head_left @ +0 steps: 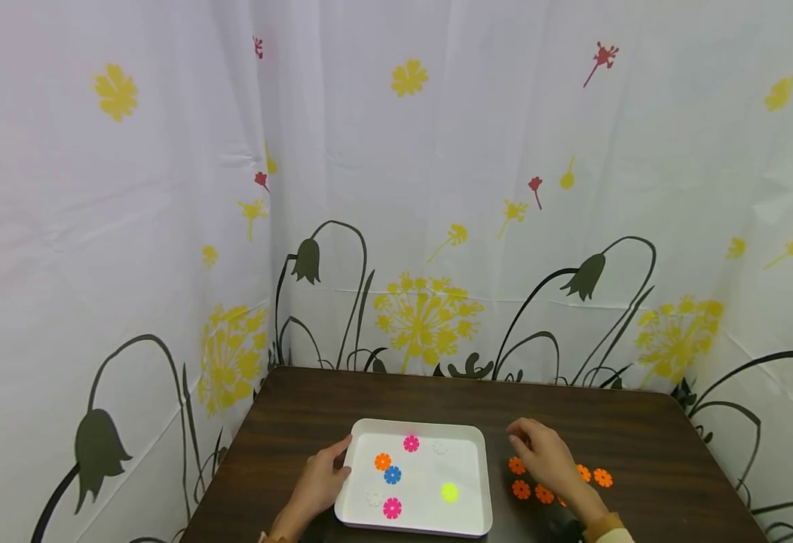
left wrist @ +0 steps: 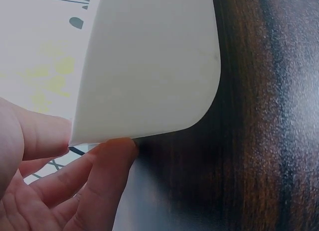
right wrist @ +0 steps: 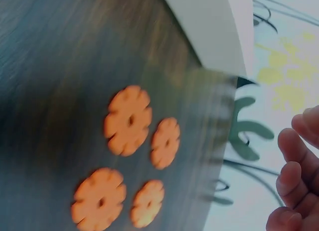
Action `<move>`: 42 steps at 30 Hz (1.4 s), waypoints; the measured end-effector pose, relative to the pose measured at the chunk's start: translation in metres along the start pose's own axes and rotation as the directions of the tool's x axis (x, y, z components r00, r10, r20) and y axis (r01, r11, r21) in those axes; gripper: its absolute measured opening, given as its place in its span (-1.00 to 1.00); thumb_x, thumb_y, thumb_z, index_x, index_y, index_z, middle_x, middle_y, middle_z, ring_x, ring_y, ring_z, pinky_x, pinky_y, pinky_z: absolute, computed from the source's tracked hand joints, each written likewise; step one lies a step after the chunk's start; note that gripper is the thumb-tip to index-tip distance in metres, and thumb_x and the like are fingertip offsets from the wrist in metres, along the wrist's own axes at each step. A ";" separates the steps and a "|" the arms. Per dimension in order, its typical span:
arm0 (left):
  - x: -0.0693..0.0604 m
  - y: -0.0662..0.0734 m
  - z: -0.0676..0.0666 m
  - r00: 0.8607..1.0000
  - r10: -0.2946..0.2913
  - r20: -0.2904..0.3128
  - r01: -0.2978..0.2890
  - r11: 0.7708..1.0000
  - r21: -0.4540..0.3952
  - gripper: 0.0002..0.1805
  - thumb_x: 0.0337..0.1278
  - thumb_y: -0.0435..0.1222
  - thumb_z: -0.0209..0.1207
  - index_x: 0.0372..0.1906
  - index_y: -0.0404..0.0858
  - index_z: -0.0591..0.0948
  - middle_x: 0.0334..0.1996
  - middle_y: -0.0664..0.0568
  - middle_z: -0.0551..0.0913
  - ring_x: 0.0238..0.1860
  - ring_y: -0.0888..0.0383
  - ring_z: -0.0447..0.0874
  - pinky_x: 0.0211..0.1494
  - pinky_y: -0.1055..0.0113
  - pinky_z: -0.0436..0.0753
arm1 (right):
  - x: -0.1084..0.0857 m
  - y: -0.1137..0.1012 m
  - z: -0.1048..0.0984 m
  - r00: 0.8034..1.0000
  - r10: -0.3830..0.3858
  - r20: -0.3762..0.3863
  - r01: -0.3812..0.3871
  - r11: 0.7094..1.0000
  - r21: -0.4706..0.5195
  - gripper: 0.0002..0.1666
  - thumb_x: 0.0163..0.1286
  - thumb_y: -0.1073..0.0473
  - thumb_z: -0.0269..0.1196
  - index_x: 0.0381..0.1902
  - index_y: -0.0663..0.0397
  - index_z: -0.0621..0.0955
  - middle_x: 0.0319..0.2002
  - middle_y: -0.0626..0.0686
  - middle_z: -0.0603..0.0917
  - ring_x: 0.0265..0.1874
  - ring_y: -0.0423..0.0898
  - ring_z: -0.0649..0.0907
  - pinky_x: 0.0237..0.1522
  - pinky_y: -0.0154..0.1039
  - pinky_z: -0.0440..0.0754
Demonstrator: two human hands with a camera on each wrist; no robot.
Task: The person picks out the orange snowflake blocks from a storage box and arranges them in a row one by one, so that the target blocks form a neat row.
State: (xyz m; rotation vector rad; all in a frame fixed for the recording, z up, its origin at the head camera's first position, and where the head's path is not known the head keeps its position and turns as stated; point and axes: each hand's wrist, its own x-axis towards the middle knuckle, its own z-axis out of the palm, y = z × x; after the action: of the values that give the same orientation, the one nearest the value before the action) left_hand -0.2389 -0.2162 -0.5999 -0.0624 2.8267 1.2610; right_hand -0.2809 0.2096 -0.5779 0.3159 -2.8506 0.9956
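Note:
A white tray (head_left: pixel 464 452) lies on the table, and its outer wall (left wrist: pixel 154 61) fills the middle of the left wrist view. My left hand (head_left: pixel 320 479) holds the tray's left edge, thumb on one side of the rim and fingers (left wrist: pixel 107 171) on the other. Over several orange notched discs (right wrist: pixel 128 120) hovers my right hand (head_left: pixel 547 456), right of the tray. Its fingers (right wrist: pixel 294 183) are loosely bent, apart from the discs, with nothing visible in them. Part of the disc group is hidden under the right hand and forearm in the head view.
Inside the tray lie an orange disc (head_left: pixel 383 461), a blue disc (head_left: pixel 393 475), a yellow disc (head_left: pixel 450 492), two pink discs (head_left: pixel 393 508) and two whitish ones (head_left: pixel 440 448). The dark wooden table (head_left: pixel 288 422) ends at a white flower-patterned curtain (head_left: pixel 451 188).

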 end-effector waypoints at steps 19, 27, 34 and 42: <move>0.001 -0.003 0.001 1.000 0.016 -0.001 -0.016 1.000 -0.020 -0.39 0.24 -0.53 0.31 0.42 -0.41 0.55 0.08 -0.33 0.76 -0.01 -0.04 0.73 0.00 -0.03 0.76 | 0.021 -0.034 0.017 0.988 -0.155 0.025 0.156 0.987 -0.027 -0.96 0.49 0.10 0.38 -0.15 -0.19 0.73 -0.35 -0.32 0.64 -0.45 -0.37 0.50 -0.34 -0.34 0.56; 0.001 -0.004 0.001 1.000 0.026 0.002 -0.026 1.000 -0.017 -0.39 0.23 -0.53 0.32 0.41 -0.41 0.55 0.11 -0.36 0.75 0.02 -0.05 0.72 0.08 -0.12 0.73 | 0.029 -0.047 0.026 0.977 -0.211 0.035 0.212 0.977 -0.012 -0.98 0.49 0.12 0.37 -0.17 -0.18 0.72 -0.42 -0.32 0.58 -0.49 -0.35 0.47 -0.39 -0.36 0.51; 0.000 -0.003 0.000 1.000 0.018 0.004 -0.018 1.000 -0.018 -0.39 0.24 -0.53 0.32 0.42 -0.42 0.55 0.12 -0.36 0.74 0.05 -0.07 0.72 0.11 -0.14 0.72 | 0.036 -0.062 0.034 0.976 -0.211 0.049 0.211 0.977 -0.002 -0.93 0.52 0.07 0.35 -0.14 -0.12 0.73 -0.39 -0.32 0.60 -0.45 -0.33 0.48 -0.36 -0.36 0.52; -0.002 -0.001 0.001 1.000 0.026 -0.001 -0.026 0.999 -0.027 -0.39 0.22 -0.54 0.32 0.41 -0.42 0.56 0.09 -0.34 0.75 0.00 -0.05 0.72 0.02 -0.06 0.75 | 0.041 -0.070 0.045 0.970 -0.234 0.074 0.233 0.972 0.010 -0.94 0.52 0.11 0.33 -0.13 -0.12 0.73 -0.37 -0.30 0.62 -0.43 -0.32 0.49 -0.34 -0.34 0.52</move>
State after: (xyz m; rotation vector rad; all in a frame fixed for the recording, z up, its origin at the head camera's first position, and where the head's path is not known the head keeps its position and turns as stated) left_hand -0.2371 -0.2167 -0.6013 -0.0277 2.8203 1.3041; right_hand -0.3057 0.1212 -0.5640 0.6847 -2.7914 0.9575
